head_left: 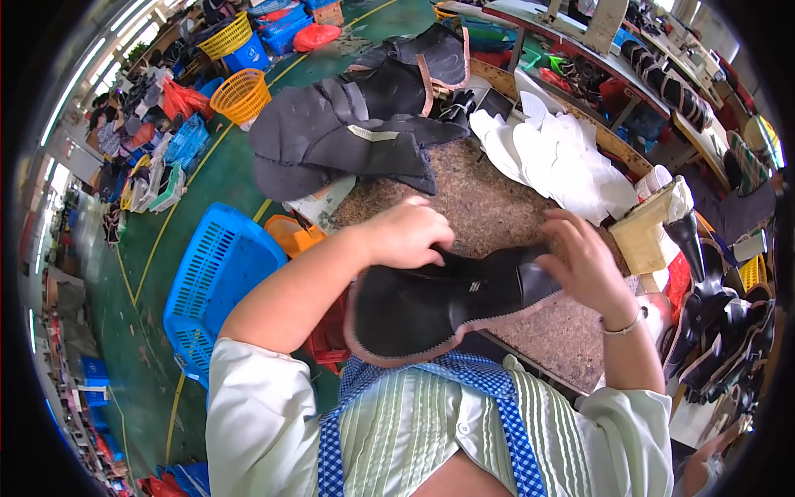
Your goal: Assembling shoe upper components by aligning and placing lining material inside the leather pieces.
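In front of me a black boot upper [406,311] with a pale, pinkish trimmed edge lies across the near edge of a speckled brown worktable [489,207]. My left hand [411,234] has its fingers curled over the upper's far edge, and the fingertips are partly hidden. At the upper's right end is my right hand [584,261]: its thumb rests on the black material while the bent fingers stay apart above the tabletop. Beyond my left hand, several dark boot uppers [331,137] are piled. White, leaf-shaped sheets [555,153] are stacked past my right hand.
A blue plastic basket [217,290] stands left of the table, near an orange container [294,234]. To the right are a cream-coloured block [646,228] and several black boot pieces [720,331]. A yellow basket [240,97] sits on the green floor [190,224] farther off.
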A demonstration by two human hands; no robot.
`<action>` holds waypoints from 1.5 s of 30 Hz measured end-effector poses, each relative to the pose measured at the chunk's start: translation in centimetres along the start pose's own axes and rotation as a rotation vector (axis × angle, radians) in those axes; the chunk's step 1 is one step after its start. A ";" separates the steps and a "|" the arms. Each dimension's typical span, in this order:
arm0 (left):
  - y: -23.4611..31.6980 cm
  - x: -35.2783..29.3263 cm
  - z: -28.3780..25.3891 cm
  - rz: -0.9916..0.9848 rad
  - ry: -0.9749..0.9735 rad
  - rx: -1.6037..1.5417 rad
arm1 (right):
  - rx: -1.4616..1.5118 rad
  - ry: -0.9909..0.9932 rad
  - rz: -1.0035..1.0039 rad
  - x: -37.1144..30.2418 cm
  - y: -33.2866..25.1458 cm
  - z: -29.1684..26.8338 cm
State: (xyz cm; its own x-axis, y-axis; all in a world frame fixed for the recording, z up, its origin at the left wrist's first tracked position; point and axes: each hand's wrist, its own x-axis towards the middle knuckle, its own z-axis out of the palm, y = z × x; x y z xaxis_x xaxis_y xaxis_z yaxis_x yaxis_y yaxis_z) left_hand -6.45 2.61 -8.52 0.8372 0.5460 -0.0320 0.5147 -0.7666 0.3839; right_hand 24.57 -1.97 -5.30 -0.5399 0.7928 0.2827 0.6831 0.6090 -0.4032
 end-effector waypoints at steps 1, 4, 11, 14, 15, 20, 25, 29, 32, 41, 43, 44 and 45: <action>0.6 0.7 0.6 0.005 0.038 -0.017 | 0.068 0.051 -0.057 1.0 -1.2 1.0; 4.2 2.7 -1.4 0.073 0.343 -0.111 | 0.363 -0.067 -0.019 2.9 -3.3 4.1; 4.4 -1.0 -4.5 -0.176 0.653 -0.619 | 1.075 0.068 0.247 4.3 -3.1 2.9; 6.0 -1.2 -2.9 -0.153 0.832 -0.551 | 1.209 0.051 0.281 4.3 -4.0 3.0; 6.5 -1.2 -2.3 -0.150 0.983 -0.587 | 1.277 0.076 0.296 4.0 -4.3 3.0; 6.9 -2.0 -3.5 -0.012 0.998 -0.317 | 1.372 0.161 0.303 3.0 -5.2 3.1; 6.8 -2.9 -3.3 -0.070 0.865 -0.791 | 1.132 0.263 0.215 2.5 -6.7 2.9; 6.4 -4.2 -3.5 -0.172 0.521 -1.277 | 0.443 0.327 -0.117 2.7 -8.0 1.8; 7.6 -5.6 -3.3 -0.063 0.681 -1.041 | 0.176 0.130 -0.198 2.9 -8.2 0.1; -0.5 -3.7 -3.8 -0.273 0.938 -0.845 | 0.114 -0.280 0.071 6.6 -2.6 0.6; -4.8 -2.4 -1.6 -0.426 0.893 -0.425 | -0.079 -0.400 0.090 6.8 1.7 3.7; -7.3 -2.2 0.5 -0.443 0.941 -0.145 | -0.221 -0.378 0.122 6.6 1.7 4.6; -9.6 -2.5 2.0 -0.428 0.942 0.028 | -0.361 -0.353 0.151 6.7 1.6 5.4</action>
State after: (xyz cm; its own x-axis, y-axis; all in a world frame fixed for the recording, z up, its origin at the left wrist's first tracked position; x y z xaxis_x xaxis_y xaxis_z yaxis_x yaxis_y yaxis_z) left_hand -13.09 7.90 -13.97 0.1051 0.8085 0.5790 0.7497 -0.4470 0.4881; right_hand 19.41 4.14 -8.73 -0.5130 0.8536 -0.0903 0.8582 0.5079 -0.0738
